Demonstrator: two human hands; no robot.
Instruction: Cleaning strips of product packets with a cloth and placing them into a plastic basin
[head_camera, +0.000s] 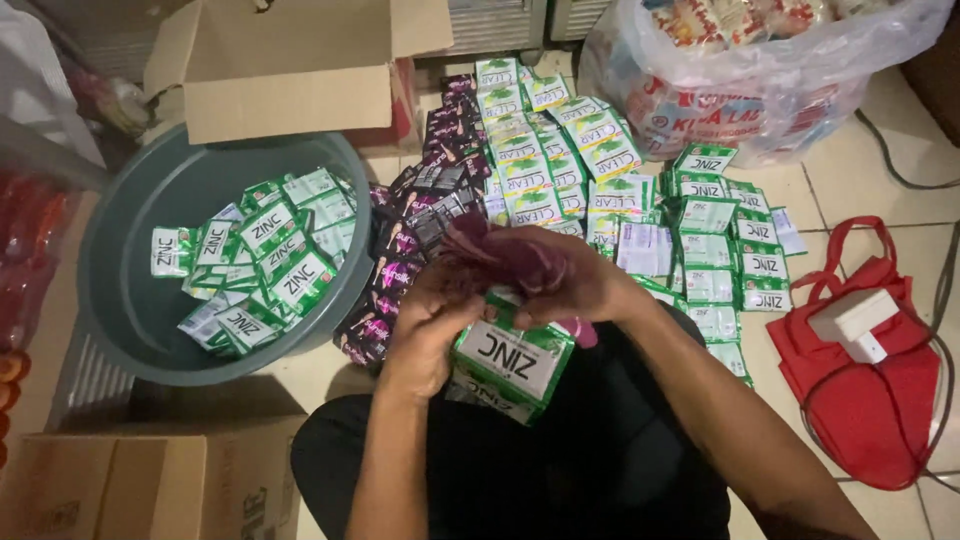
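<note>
Head view: my left hand (425, 335) grips a stack of green sachets (510, 362) near my lap. My right hand (560, 275) pinches its top. A grey tub (120, 290) of sachets sits left, a red bag (880, 400) right, sachet rows (600, 190) far.

Single head-worn view, looking steeply down, close over the lap, floor tiles (900, 170) beyond
</note>
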